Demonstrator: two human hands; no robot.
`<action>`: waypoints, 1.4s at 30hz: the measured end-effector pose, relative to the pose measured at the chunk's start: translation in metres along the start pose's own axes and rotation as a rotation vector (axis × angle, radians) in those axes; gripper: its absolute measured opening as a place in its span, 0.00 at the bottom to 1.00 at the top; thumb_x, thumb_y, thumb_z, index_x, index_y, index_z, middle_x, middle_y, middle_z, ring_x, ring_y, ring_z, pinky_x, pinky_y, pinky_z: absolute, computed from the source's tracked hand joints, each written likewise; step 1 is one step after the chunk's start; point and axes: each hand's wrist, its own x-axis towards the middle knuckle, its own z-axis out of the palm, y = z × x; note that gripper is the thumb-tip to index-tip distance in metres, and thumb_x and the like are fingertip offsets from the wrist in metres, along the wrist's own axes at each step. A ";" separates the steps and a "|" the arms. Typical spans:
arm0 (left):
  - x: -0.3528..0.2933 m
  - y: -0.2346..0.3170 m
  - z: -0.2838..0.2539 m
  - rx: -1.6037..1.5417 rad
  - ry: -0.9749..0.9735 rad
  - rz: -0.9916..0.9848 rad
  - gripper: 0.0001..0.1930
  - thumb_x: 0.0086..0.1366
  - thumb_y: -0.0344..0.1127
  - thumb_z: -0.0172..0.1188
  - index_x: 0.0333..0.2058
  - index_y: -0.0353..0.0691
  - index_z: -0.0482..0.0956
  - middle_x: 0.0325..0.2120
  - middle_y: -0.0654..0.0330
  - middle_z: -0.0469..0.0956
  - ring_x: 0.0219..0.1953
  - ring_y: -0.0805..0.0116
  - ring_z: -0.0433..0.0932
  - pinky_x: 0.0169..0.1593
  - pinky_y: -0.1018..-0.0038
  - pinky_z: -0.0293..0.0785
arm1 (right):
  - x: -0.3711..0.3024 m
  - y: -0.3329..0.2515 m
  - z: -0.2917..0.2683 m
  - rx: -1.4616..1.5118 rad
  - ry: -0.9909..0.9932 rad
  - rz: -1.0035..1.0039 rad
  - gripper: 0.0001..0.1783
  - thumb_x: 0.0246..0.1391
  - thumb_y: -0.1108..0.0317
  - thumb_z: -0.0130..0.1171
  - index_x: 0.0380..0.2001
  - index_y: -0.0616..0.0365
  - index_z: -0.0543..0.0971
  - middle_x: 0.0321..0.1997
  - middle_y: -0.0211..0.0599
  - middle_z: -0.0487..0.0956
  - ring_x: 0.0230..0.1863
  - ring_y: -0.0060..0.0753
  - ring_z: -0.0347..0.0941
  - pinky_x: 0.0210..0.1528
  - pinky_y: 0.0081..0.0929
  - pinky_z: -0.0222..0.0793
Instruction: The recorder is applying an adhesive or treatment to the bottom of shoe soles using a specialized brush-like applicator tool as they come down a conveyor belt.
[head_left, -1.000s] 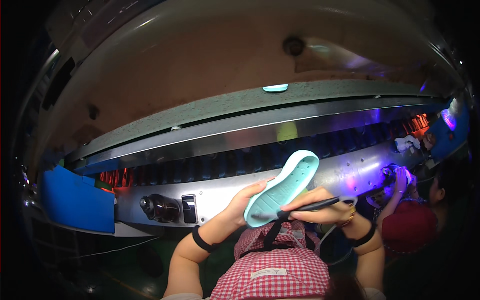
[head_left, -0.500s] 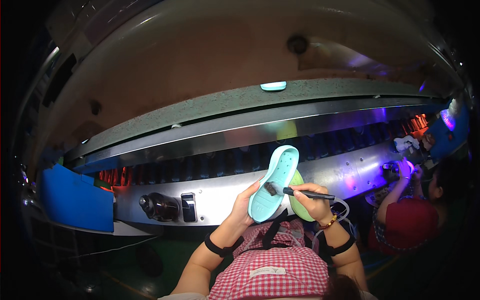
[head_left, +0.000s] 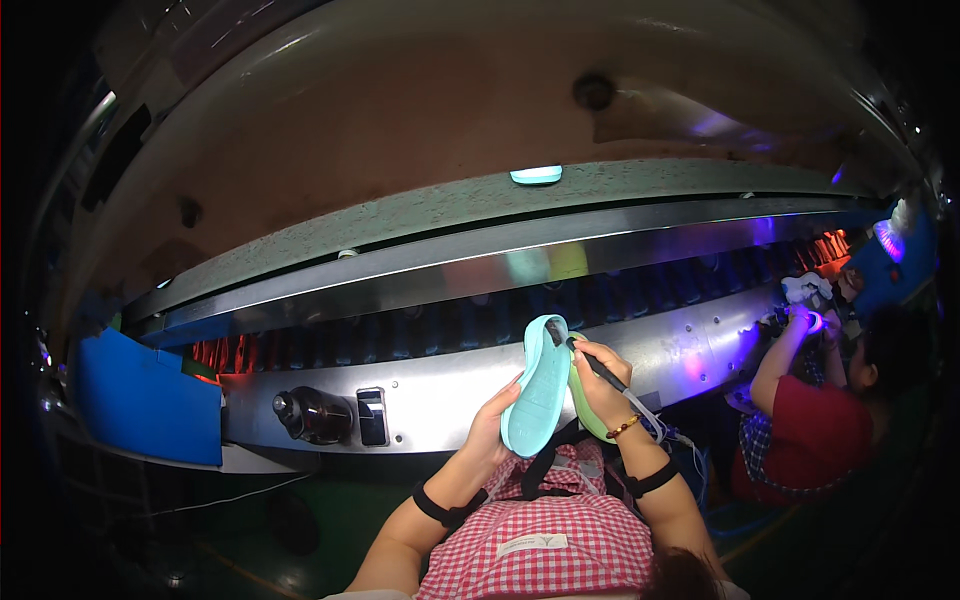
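Observation:
My left hand (head_left: 490,424) grips a turquoise shoe sole (head_left: 537,401) by its left side, tilted up with its hollow inner face toward me. In my right hand (head_left: 603,382) is a black-handled brush (head_left: 606,373) with a clear tube running from its back end. Its dark bristles (head_left: 556,332) touch the inside of the sole's far end, which looks wet there. Behind the turquoise sole and under my right hand, a lime-green sole (head_left: 584,402) shows in part; what supports it is hidden.
A steel ledge (head_left: 460,385) runs before me, carrying a dark bottle (head_left: 314,414) and a phone (head_left: 372,417). Beyond it lie a roller conveyor (head_left: 440,325) and a belt (head_left: 400,216) with another turquoise sole (head_left: 537,175). At right, a person in red (head_left: 815,435) works under purple light.
The brush has moved from the middle of the turquoise sole to its far end. The sole has come slightly nearer to me and stands more upright.

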 end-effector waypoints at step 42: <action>0.102 0.246 0.118 2.406 0.457 0.658 0.17 0.58 0.46 0.53 0.37 0.38 0.72 0.38 0.51 0.72 0.45 0.57 0.68 0.49 0.64 0.64 | -0.033 -0.017 -0.083 1.127 -0.187 0.554 0.15 0.46 0.82 0.53 0.41 0.67 0.73 0.42 0.48 0.75 0.42 0.34 0.73 0.47 0.27 0.68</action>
